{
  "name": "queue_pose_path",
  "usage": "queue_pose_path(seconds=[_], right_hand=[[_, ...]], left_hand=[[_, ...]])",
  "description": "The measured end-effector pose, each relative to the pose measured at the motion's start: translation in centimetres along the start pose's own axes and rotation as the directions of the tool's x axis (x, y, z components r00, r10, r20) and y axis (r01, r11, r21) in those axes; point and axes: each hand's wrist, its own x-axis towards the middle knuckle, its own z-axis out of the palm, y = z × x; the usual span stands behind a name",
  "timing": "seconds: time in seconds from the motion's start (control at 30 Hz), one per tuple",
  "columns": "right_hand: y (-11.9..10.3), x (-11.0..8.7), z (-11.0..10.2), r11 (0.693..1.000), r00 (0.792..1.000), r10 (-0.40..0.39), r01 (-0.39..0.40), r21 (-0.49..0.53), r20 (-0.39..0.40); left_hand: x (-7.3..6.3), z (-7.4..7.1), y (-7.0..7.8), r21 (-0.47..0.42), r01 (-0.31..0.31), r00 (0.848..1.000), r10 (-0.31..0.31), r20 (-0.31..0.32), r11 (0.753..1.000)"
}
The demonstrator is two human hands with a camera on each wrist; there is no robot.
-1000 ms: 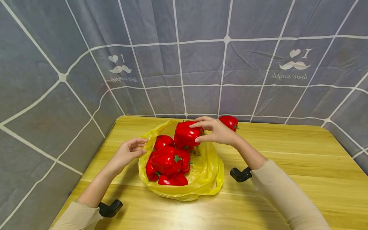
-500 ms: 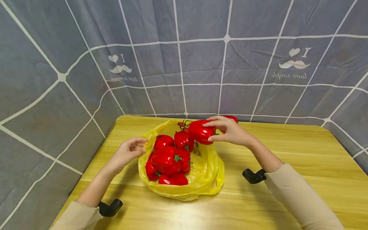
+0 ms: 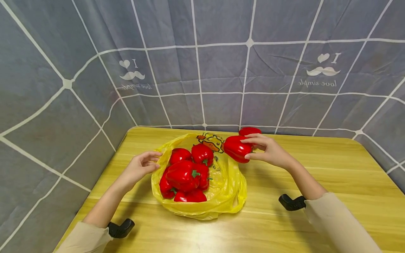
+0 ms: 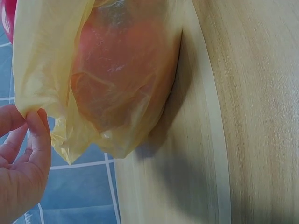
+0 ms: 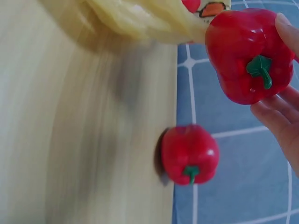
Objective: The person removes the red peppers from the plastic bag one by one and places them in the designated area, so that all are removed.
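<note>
My right hand (image 3: 267, 151) holds a red bell pepper (image 3: 237, 149) between thumb and fingers, over the right rim of the yellow plastic bag (image 3: 226, 196). Its green stem faces the camera in the right wrist view, where the held pepper (image 5: 250, 56) hangs above the table. At the bag's left side, my left hand (image 3: 139, 170) pinches the rim between thumb and finger, as the left hand (image 4: 28, 154) shows in the left wrist view. Several red bell peppers (image 3: 183, 175) lie heaped inside the bag, mostly toward its left.
Another red bell pepper (image 5: 189, 154) lies on the wooden table (image 3: 332, 168) near its back edge, partly behind the held one in the head view. A grey tile-patterned curtain (image 3: 221, 70) hangs along the back and left of the table.
My right hand has lifted the bell pepper out of the heap and carried it rightward to the bag's right rim, uncovering a printed duck face on the bag. My left hand stays put.
</note>
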Motion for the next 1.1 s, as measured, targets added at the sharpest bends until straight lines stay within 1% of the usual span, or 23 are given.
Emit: queue_pose_path(seconds=[0.17,0.3,0.5,0.6,0.7,0.8,1.1], right_hand=[[0.9,-1.1,-0.6,0.999,0.999,0.035,-0.035,0.004,-0.038],[1.5,-1.6,-0.7,0.998,0.997,0.061,-0.061,-0.012,-0.045],[2.6,-2.2,-0.8,0.994,0.993,0.111,-0.111,-0.008,-0.049],[3.4,-2.5,-0.8,0.991,0.989,0.133,-0.135,-0.027,-0.057],[4.2,-2.7,-0.7,0.989,0.988,0.142,-0.144,-0.041,-0.064],[4.8,-2.8,-0.5,0.989,0.987,0.144,-0.147,-0.034,-0.070],[5.3,-3.0,-0.3,0.987,0.984,0.158,-0.159,-0.002,-0.077]], left_hand=[[0.1,0.1,0.0,-0.005,-0.007,1.000,0.007,-0.002,1.000],[0.2,0.1,0.1,-0.008,-0.007,1.000,0.007,-0.003,1.000],[0.1,0.1,0.2,0.004,0.009,1.000,-0.009,-0.011,1.000],[0.1,0.2,0.2,0.006,0.012,1.000,-0.012,-0.016,1.000],[0.1,0.2,0.1,0.006,0.015,1.000,-0.015,-0.020,1.000],[0.1,0.2,0.1,0.003,0.011,1.000,-0.011,-0.021,1.000],[0.2,0.3,-0.1,-0.004,0.010,1.000,-0.010,-0.023,1.000]])
